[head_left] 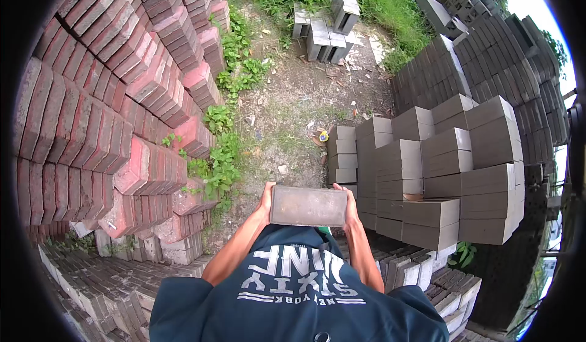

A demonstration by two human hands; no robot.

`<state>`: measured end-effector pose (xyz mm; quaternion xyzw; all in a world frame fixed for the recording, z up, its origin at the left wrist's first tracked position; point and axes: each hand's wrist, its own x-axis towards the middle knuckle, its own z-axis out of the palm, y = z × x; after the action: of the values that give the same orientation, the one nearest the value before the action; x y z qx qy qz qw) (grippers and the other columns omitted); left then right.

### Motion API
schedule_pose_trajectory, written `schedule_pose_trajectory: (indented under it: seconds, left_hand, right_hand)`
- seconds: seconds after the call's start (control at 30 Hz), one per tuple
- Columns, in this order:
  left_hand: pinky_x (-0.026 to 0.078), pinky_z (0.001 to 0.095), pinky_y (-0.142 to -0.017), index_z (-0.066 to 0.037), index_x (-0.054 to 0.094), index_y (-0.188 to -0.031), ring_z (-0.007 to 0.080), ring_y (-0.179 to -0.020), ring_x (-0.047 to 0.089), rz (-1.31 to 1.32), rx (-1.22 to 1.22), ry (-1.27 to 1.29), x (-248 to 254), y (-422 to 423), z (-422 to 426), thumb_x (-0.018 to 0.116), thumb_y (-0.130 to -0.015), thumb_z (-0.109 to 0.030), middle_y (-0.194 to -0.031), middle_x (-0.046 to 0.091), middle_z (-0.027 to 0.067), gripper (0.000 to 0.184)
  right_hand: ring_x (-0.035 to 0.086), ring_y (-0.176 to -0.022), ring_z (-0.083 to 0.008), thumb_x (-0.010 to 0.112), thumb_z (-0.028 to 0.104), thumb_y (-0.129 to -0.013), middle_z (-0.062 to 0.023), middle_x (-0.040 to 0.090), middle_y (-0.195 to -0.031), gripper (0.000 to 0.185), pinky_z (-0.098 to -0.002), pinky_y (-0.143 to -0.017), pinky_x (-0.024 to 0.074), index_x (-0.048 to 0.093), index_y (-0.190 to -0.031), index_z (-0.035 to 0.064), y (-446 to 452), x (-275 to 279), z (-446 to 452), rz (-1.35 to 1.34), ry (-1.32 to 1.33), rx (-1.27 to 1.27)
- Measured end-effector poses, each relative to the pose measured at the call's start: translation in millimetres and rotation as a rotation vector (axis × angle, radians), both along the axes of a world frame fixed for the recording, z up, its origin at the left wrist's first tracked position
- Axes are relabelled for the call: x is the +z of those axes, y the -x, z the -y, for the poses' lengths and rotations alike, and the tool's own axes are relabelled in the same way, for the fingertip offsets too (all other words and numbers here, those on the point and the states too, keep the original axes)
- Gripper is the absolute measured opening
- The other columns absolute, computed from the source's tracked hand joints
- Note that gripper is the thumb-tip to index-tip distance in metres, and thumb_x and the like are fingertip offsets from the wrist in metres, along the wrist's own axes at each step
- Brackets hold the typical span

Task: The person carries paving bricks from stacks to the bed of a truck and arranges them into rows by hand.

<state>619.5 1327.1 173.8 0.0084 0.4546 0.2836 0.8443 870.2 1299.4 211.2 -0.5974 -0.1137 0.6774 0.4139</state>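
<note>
A grey rectangular paver block (309,206) is held level in front of my body, its broad face up. My left hand (266,200) grips its left short end, and my right hand (350,205) grips the right short end. The fingers wrap round the sides and partly under the block, where they are hidden. Just right of my right hand stands a stepped stack of grey blocks (400,161), not touching the held block.
Tall stacks of reddish pavers (152,165) line the left side, with green weeds (224,159) at their foot. Ahead, hollow grey blocks (326,40) stand on littered ground (293,110). A small yellow object (323,136) lies beside the right stack. More pavers stand behind both arms.
</note>
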Motion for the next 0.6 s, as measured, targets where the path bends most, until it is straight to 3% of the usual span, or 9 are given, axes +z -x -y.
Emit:
schedule_pose_trajectory:
  seconds: [0.17,0.4,0.47,0.6]
  left_hand:
    - [0.051,0.0425,-0.079,-0.004,0.059,-0.113,0.0285,-0.087,0.063,-0.058,0.066,-0.004,32,0,-123,0.030,-0.086,-0.059,-0.103,0.064,0.0155,0.068]
    - [0.052,0.0435,-0.077,-0.006,0.061,-0.107,0.0257,-0.086,0.063,-0.133,0.160,0.025,-15,-2,-318,0.026,-0.093,-0.054,-0.097,0.065,0.0120,0.061]
    - [0.052,0.0437,-0.077,-0.007,0.061,-0.104,0.0258,-0.086,0.063,-0.167,0.197,0.004,-47,-1,-385,0.026,-0.093,-0.053,-0.094,0.065,0.0117,0.059]
    - [0.051,0.0423,-0.082,-0.003,0.060,-0.111,0.0276,-0.094,0.063,-0.212,0.330,-0.075,-17,-16,-510,0.029,-0.091,-0.057,-0.105,0.064,0.0139,0.065]
  right_hand:
    - [0.056,-0.100,-0.0232,0.036,0.042,-0.093,-0.0096,0.055,-0.113,0.051,-0.0384,-0.086,0.0472,0.047,-0.130,0.0089,0,7,-133,-0.056,-0.045,0.011]
    - [0.057,-0.096,-0.0226,0.037,0.042,-0.092,-0.0099,0.056,-0.111,0.047,-0.0386,-0.081,0.0489,0.050,-0.122,0.0088,-9,-41,-349,-0.132,-0.039,0.072]
    - [0.054,-0.098,-0.0192,0.041,0.042,-0.088,-0.0038,0.054,-0.108,0.043,-0.0345,-0.085,0.0442,0.054,-0.115,0.0122,-12,-54,-425,-0.150,-0.042,0.091]
    - [0.054,-0.097,-0.0221,0.040,0.045,-0.088,-0.0081,0.054,-0.108,0.048,-0.0374,-0.083,0.0459,0.049,-0.121,0.0113,-13,-38,-580,-0.120,-0.018,0.258]
